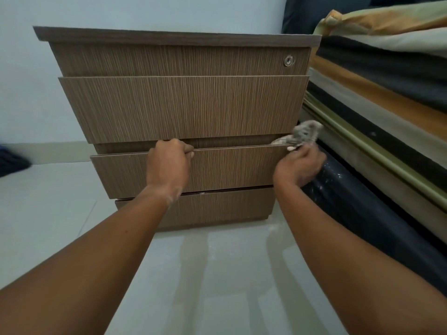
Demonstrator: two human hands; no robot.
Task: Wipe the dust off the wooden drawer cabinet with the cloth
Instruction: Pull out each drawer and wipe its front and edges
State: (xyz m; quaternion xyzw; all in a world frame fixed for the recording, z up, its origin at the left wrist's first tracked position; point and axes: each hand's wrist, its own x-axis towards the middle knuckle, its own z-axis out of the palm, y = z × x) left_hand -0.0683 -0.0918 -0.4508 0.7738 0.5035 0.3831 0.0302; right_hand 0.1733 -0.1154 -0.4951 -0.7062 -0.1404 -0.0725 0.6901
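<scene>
Both hands are at the third drawer (217,165) of the cabinet (179,97). The left hand (169,163) hooks its fingers (187,148) over the top edge of that drawer front, near the middle, closed around the edge. The right hand (300,163) is at the right end of the same edge, closed on a grey cloth (303,134). The cloth is bunched, with part of it standing up above the hand and part lying against the drawer's top right corner. Pale dust or powder marks show on the left wrist.

The third drawer stands out from the cabinet body, and its front sits forward of the bottom drawer (193,209) below it. The second drawer (183,107) also stands forward of the top drawer (169,59), which carries a round metal lock (288,60) near its right end. The cabinet is brown with a fine vertical grain and stands on a pale floor (48,201) against a light wall (24,81).

Just beside the cabinet on the right is a stack of mattresses (387,81) in grey, orange and dark layers, with a dark glossy edge at the bottom close to the right hand. A dark item (12,163) lies on the floor at the far left.
</scene>
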